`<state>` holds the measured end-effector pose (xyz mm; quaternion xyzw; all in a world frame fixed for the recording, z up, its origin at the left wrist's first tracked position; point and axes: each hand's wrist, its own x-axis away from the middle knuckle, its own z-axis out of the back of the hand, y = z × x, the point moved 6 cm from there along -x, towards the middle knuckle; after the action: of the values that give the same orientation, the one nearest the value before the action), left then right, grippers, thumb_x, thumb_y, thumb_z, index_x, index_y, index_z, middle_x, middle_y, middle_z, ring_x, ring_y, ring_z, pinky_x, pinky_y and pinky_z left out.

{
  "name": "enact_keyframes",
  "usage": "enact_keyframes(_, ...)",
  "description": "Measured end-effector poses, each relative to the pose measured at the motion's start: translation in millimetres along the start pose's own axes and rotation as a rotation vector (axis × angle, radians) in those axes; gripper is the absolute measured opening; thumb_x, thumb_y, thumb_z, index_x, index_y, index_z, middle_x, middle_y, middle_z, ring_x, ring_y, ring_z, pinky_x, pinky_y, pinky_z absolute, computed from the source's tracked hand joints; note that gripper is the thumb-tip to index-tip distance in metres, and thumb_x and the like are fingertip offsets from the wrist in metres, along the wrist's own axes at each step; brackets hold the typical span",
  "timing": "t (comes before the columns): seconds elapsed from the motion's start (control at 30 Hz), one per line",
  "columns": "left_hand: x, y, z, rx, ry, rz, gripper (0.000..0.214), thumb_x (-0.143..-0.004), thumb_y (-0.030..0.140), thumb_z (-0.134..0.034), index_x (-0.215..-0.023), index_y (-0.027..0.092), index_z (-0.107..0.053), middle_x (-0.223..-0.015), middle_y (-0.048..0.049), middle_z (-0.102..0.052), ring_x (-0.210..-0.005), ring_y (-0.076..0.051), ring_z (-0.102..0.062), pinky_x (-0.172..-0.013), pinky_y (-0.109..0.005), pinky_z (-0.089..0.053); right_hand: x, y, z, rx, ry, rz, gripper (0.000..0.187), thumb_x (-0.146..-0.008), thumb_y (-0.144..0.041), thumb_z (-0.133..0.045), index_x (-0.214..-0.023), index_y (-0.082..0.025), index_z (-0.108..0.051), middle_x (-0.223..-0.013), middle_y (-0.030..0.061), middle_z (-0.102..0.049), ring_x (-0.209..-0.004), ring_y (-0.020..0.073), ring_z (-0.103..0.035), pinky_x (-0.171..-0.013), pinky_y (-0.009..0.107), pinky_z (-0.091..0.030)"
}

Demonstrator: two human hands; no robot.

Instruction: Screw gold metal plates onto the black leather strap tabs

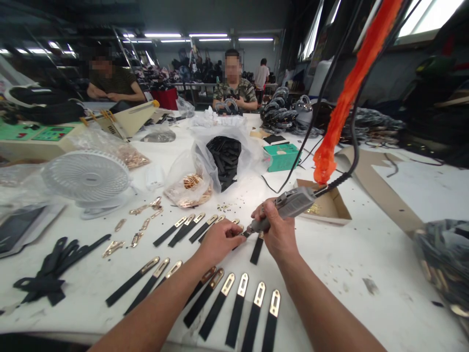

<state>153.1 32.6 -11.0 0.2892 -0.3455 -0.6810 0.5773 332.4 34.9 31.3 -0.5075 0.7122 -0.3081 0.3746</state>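
Observation:
My right hand (279, 231) is closed round a grey electric screwdriver (289, 206), its tip pointing down-left at a black strap (257, 248) with a gold metal end. My left hand (220, 239) pinches something small at the screwdriver's tip, fingers pressed together. A row of black straps with gold clips (238, 303) lies in front of me, and another row of straps (183, 229) lies beyond my left hand. The screwdriver's black cable (353, 146) runs up beside an orange strip (348, 93).
A white fan (86, 178) stands at left, with loose gold clips (142, 220) near it. Plastic bags hold gold parts (190, 188) and black pieces (224, 154). A shallow cardboard tray (330, 205) and a green box (281, 156) sit to the right. Two people sit across the table.

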Motion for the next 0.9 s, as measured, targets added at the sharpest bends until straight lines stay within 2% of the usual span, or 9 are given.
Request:
enact_keyframes(0.17, 0.7, 4.6, -0.8, -0.01, -0.004, -0.046, 0.013, -0.08, 0.036, -0.077, -0.084, 0.027, -0.085, -0.084, -0.002, -0.072, -0.079, -0.021, -0.065, -0.077, -0.034, -0.047, 0.8, 2.5, 0.6, 0.045, -0.01, -0.002, 0.04, -0.085, -0.053, -0.085, -0.081, -0.022, -0.061, -0.066, -0.0016, -0.062, -0.065, 0.0169, -0.064, -0.054, 0.027, -0.056)
enact_keyframes(0.33, 1.6, 7.1, -0.7, 0.014, 0.005, -0.046, 0.012, -0.081, 0.036, -0.077, -0.083, 0.028, -0.085, -0.086, -0.0022, -0.074, -0.082, -0.022, -0.066, -0.079, -0.035, -0.048, 0.1, 2.5, 4.2, 0.056, 0.032, 0.0, 0.043, -0.082, -0.058, -0.086, -0.083, -0.022, -0.063, -0.066, -0.0009, -0.063, -0.064, 0.0188, -0.063, -0.052, 0.031, -0.058)
enact_keyframes(0.63, 3.4, 6.2, -3.2, 0.095, 0.019, -0.032, 0.013, -0.082, 0.036, -0.079, -0.087, 0.028, -0.087, -0.09, -0.0029, -0.077, -0.087, -0.023, -0.069, -0.082, -0.035, -0.05, -1.0, 6.2, 5.8, 0.053, 0.057, 0.025, 0.037, -0.087, -0.05, -0.085, -0.081, -0.021, -0.064, -0.064, -0.0021, -0.062, -0.063, 0.0171, -0.062, -0.062, 0.032, -0.057)
enact_keyframes(0.9, 3.1, 5.5, -3.0, 0.071, 0.035, -0.061, 0.01, -0.084, 0.036, -0.079, -0.084, 0.028, -0.087, -0.087, -0.0015, -0.079, -0.086, -0.023, -0.07, -0.083, -0.036, -0.05, 1.1, 1.7, 4.6, 0.042, 0.06, 0.034, 0.034, -0.089, -0.048, -0.083, -0.083, -0.021, -0.064, -0.065, -0.0023, -0.063, -0.064, 0.0182, -0.063, -0.06, 0.031, -0.057)
